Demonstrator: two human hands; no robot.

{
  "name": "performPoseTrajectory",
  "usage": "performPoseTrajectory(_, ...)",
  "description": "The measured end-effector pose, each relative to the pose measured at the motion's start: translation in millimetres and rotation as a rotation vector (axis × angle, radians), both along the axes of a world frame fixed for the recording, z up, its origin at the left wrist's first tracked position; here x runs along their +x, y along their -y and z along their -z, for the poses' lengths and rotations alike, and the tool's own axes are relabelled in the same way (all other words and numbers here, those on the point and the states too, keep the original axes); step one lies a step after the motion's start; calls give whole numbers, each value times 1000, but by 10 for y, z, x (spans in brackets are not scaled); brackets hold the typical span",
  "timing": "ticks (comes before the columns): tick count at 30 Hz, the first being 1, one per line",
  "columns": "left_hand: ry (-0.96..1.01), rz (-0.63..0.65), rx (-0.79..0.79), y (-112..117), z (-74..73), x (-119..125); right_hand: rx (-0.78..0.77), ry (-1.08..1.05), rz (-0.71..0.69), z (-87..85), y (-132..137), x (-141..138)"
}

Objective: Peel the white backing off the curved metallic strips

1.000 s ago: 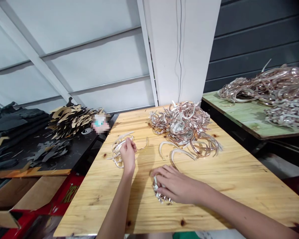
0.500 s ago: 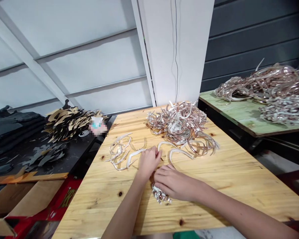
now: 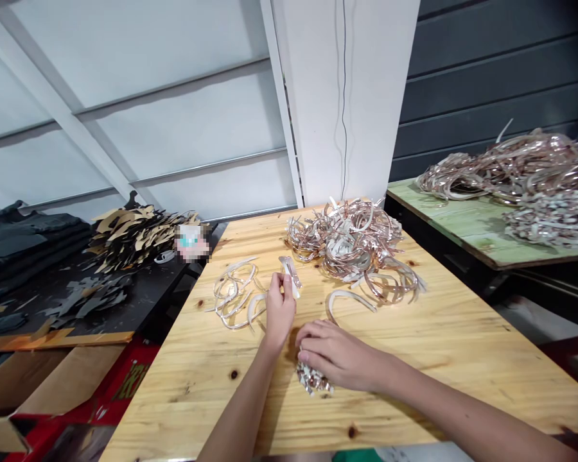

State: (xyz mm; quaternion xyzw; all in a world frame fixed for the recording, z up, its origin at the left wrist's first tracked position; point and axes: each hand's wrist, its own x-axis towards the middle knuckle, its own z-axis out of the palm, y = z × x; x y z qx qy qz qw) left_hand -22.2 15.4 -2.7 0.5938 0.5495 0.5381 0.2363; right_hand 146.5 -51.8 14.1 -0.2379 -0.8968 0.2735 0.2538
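My left hand is closed in a pinch on a shiny rose-gold and white strip, which sticks up beyond the fingertips. Close by on the right, my right hand curls over a bundle of strips lying on the wooden table. Only the bundle's cut ends show below the palm; the rest is hidden. A curved white strip lies just beyond my right hand. Left of my left hand are several loose curled strips.
A large tangled heap of metallic strips lies at the table's far side. More strips pile up on a green table at right. To the left, a black table holds dark and tan cut pieces, with an open cardboard box below.
A curved strip that lay beyond my hands is now raised in my left hand. That hand has shifted slightly left, away from the right hand. My right hand stays on the bundle.
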Motion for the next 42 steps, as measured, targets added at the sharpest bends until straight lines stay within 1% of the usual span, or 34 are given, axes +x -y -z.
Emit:
performPoseTrajectory(2,49,11,-8,10,-1,10,-21,-39,16,-7,1,-1)
performPoseTrajectory(6,28,69,-23,49,-28,39,-79,-25,35,28,12,-8)
performPoseTrajectory(9,-40,91,-8,80,-54,51,-88,28,129,80,7,-17)
performPoseTrajectory(11,-95,87,17,94,-65,48,-74,45,220,97,-13,-14)
performPoseTrajectory(13,-121,78,31,100,-72,39,-93,3,321,89,-54,8)
performPoseTrajectory(14,-122,74,32,102,-75,34,-122,-38,390,76,-83,28)
performPoseTrajectory(16,-116,70,31,105,-84,26,-185,-126,572,43,-155,88)
performPoseTrajectory(19,-124,47,44,115,-108,25,-172,-217,852,0,-268,200)
performPoseTrajectory(20,-128,36,54,120,-118,29,-159,-240,898,-8,-299,235)
performPoseTrajectory(21,-129,23,63,126,-129,33,-148,-256,913,-14,-325,266)
performPoseTrajectory(25,-117,-3,69,144,-161,46,-128,-290,836,-27,-374,335)
performPoseTrajectory(28,-116,-12,72,161,-163,33,-111,-268,818,-46,-381,359)
performPoseTrajectory(30,-90,16,67,180,-153,19,-110,-242,817,-58,-387,374)
performPoseTrajectory(32,-21,93,51,202,-139,12,-135,-253,798,-55,-399,379)
performPoseTrajectory(34,99,199,42,218,-124,19,-226,-312,749,-33,-416,365)
performPoseTrajectory(36,205,278,40,223,-110,39,-399,-413,663,-1,-430,326)
performPoseTrajectory(37,220,297,29,222,-104,53,-500,-466,609,13,-432,300)
performPoseTrajectory(39,154,306,-19,217,-90,89,-676,-553,486,31,-421,241)
performPoseTrajectory(41,44,330,-76,221,-80,133,-790,-585,361,39,-394,183)
performPoseTrajectory(42,9,362,-106,227,-77,156,-827,-583,303,42,-377,158)
